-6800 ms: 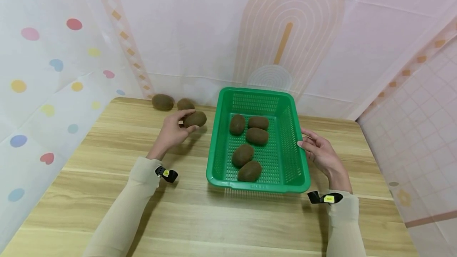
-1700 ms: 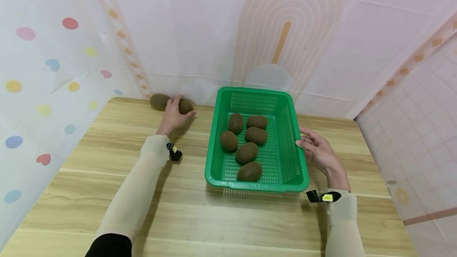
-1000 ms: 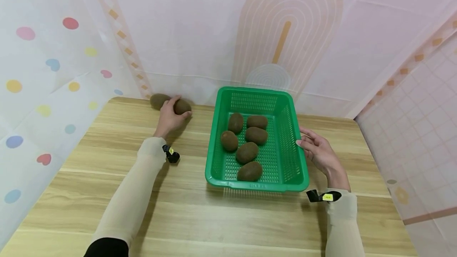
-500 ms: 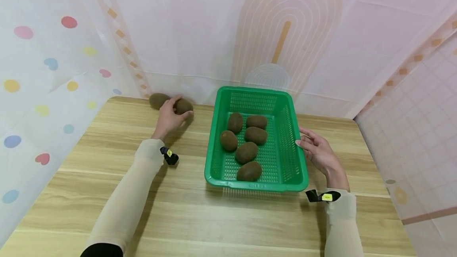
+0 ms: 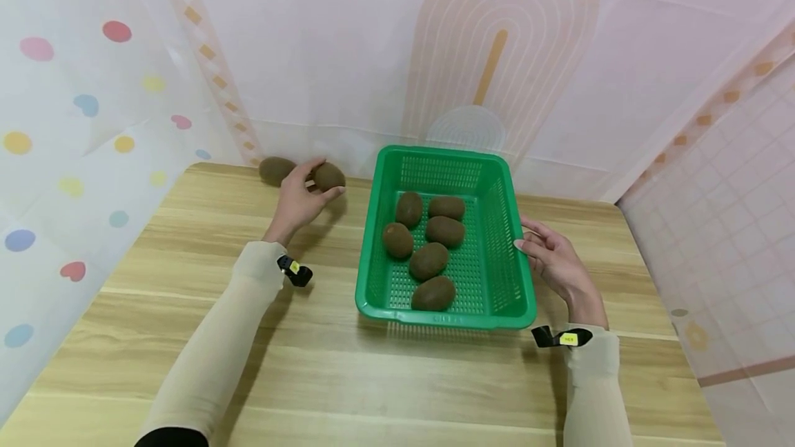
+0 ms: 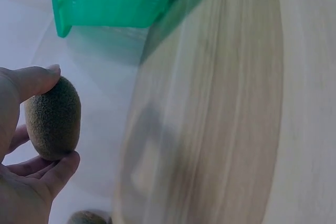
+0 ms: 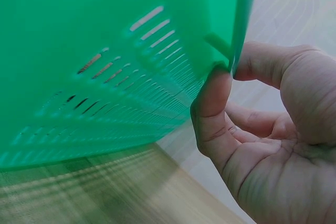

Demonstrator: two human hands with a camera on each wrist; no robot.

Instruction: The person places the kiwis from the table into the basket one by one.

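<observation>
Between thumb and fingers, my left hand [image 5: 297,200] holds a brown fuzzy kiwi [image 5: 329,176] near the table's back edge. The left wrist view shows that kiwi [image 6: 53,119] pinched at its two ends, raised off the tabletop. Behind the hand another kiwi [image 5: 276,170] lies at the back left. My right hand [image 5: 559,262] grips the right rim of a green plastic basket [image 5: 366,261]. In the right wrist view, thumb and curled fingers pinch the basket's rim [image 7: 239,24]. Several kiwis rest on the basket's floor, among them one near the front [image 5: 433,293].
A wood-grain table [image 5: 323,371] carries everything. A patterned cloth [image 5: 323,54] hangs right behind its back edge. More cloth hangs at the left [image 5: 56,226] and right [image 5: 739,247] sides.
One more kiwi lies at the basket's left side than in the oldest frame. My left hand has taken another kiwi at the back and lifted it slightly. The right hand stays on the rim.
</observation>
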